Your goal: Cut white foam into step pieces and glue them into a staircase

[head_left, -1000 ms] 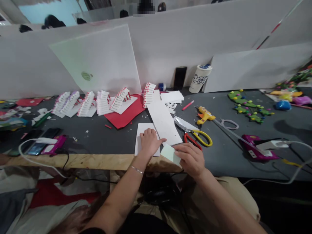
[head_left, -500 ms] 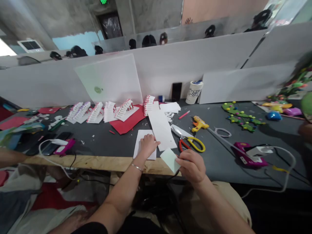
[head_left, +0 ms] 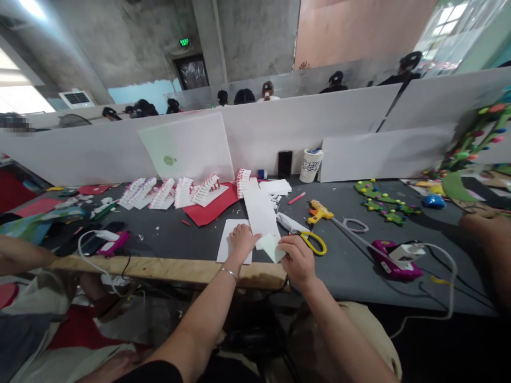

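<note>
Our right hand (head_left: 296, 259) has shifted the pale card (head_left: 272, 248) forward over the white strip (head_left: 260, 208), pinching its edge; our left hand (head_left: 241, 242), thumb spread, rests on the white sheet (head_left: 225, 246). Loose pinching could drop the card.

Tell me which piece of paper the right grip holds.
The small pale-green piece, pinched in the right grip; the long white strip extends beyond it, and the white sheet lies under the left grip.

A green sign (head_left: 184, 42) glows above a doorway (head_left: 192, 72) in the grey wall (head_left: 257, 42).
</note>
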Demonstrator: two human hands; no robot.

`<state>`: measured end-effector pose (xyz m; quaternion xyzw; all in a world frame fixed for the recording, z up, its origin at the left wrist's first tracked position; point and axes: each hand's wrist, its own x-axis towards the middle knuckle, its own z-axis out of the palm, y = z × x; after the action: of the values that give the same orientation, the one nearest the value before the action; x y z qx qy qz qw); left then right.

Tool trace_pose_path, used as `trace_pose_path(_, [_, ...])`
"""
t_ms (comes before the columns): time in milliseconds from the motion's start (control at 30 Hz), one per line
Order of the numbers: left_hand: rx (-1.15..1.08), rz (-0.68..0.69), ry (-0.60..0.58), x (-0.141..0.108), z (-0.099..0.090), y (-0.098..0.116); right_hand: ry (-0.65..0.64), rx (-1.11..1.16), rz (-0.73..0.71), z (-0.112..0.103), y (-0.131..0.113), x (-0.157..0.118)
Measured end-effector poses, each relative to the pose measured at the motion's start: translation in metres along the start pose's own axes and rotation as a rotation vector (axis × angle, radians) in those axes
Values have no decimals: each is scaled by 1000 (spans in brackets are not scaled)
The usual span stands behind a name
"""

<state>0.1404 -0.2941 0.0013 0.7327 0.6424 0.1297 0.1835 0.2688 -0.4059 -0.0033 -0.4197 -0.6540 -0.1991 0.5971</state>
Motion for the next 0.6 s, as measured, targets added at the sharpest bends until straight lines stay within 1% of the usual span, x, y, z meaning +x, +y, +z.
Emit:
trace_pose_path(100, [-388,25,15,-13,-5,-5,-33,8,-17,-1,2,-7])
trace_pose_path(133, [-499,40,-28,-19,-9,-8,-43,4,-27,-1,2,-10])
trace_pose_path(167, [-606,54,-118,-26,-13,-12,-58,0,-35,-1,2,-12])
trace_pose_path(200, [-701,70,-238,-34,-18,-17,-77,-4,-42,-1,1,-15])
trace_pose_path(267, [-920,110,-519,-48,-28,-27,-126,-5,-51,2,0,-19])
trace_pose_path(300, [-1005,140,-623,-53,-32,-32,-150,-4,-51,4,0,-21])
trace_pose_path(333, [-1053,171,-678,-57,-35,-37,-172,-5,-51,6,-1,-23])
trace_pose_path(400, [-1048,215,-652,-62,-36,-47,-208,-15,-31,11,-3,-27])
trace_pose_path(467, [-1037,212,-597,-63,-32,-56,-226,-34,16,15,-1,-31])
trace_pose_path(567, [-1037,172,-510,-62,-23,-69,-282,-151,167,21,10,-32])
trace_pose_path(600, [-1034,165,-480,-60,-20,-72,-366,-274,263,24,15,-30])
